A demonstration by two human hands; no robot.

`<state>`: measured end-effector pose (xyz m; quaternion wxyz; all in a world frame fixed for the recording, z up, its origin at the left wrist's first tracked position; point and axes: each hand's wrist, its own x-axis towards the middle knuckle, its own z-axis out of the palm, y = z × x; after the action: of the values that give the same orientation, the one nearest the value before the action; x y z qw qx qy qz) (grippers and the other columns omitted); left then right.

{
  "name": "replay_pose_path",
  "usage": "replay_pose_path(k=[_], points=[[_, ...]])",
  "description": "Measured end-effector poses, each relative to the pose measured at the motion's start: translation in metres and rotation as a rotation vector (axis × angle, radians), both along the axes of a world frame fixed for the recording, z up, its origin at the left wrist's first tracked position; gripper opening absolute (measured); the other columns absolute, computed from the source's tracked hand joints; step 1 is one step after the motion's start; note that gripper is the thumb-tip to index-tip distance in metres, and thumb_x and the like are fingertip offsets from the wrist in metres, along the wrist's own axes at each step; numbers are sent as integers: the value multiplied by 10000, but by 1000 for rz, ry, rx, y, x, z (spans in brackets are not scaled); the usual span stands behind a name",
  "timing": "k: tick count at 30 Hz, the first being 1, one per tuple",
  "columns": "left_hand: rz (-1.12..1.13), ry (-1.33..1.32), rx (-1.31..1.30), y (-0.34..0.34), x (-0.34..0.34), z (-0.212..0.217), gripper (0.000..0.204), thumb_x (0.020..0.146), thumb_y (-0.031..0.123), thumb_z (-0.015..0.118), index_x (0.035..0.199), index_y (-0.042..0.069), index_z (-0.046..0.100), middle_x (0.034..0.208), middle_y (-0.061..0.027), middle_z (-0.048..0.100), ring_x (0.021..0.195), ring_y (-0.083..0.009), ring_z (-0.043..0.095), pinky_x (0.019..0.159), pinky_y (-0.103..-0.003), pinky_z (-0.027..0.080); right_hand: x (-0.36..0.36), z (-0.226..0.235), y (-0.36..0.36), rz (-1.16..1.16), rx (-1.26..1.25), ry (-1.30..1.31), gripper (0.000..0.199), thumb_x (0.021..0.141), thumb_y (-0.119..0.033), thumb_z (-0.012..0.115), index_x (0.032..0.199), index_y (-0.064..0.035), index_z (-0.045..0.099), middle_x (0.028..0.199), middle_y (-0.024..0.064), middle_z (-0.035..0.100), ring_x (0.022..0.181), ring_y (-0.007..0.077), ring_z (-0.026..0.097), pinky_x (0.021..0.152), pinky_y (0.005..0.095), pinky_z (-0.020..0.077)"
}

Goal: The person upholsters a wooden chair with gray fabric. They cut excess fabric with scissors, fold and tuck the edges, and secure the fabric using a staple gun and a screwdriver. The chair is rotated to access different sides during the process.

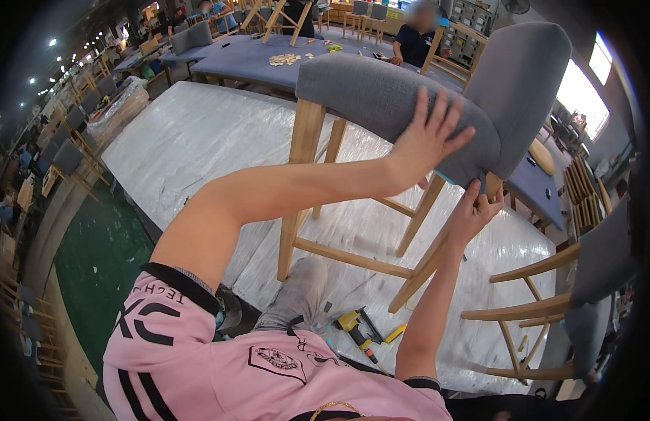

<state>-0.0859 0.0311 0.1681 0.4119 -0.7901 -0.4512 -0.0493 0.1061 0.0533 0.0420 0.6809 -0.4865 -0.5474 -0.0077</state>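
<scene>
A grey upholstered chair (381, 91) with pale wooden legs stands tilted before me on a plastic-covered surface (199, 133). Flat against the side of its seat lies my left hand (427, 137), fingers spread. Lower and to the right, my right hand (474, 214) is closed at the seat's bottom rear corner, where the back leg (437, 256) meets the fabric. Its fingertips pinch the grey cloth there; the fold itself is partly hidden. Near my knee a yellow and black staple gun (356, 326) lies on the plastic.
Another grey chair (563, 309) lies on its side at the right. Behind stands a long blue-covered table (248, 59) with a pile of small pale pieces (284, 60). A person (417, 42) in dark clothes is beyond it. Chairs line the left, beside a green floor (100, 259).
</scene>
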Motion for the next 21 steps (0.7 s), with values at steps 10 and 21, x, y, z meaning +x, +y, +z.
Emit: replay_pose_path(k=[10,21], points=[[-423,-223,-111,47,0,35,1012,736,733,749,1483,90,518,1317,-256,595,1198,-438,589,991,-569,445,8,-8,16,-66,63,-117,531,1054,-343,627,786,112,673,1509,280,390,1336,366,452,1103,425,365],[-380,-204,125,34,-1,24,1001,726,743,750,1429,59,551,1294,-244,610,1191,-427,601,970,-547,456,-28,15,-10,-148,-83,-7,540,1061,-397,588,1125,128,697,1470,316,458,1248,378,598,998,435,521]])
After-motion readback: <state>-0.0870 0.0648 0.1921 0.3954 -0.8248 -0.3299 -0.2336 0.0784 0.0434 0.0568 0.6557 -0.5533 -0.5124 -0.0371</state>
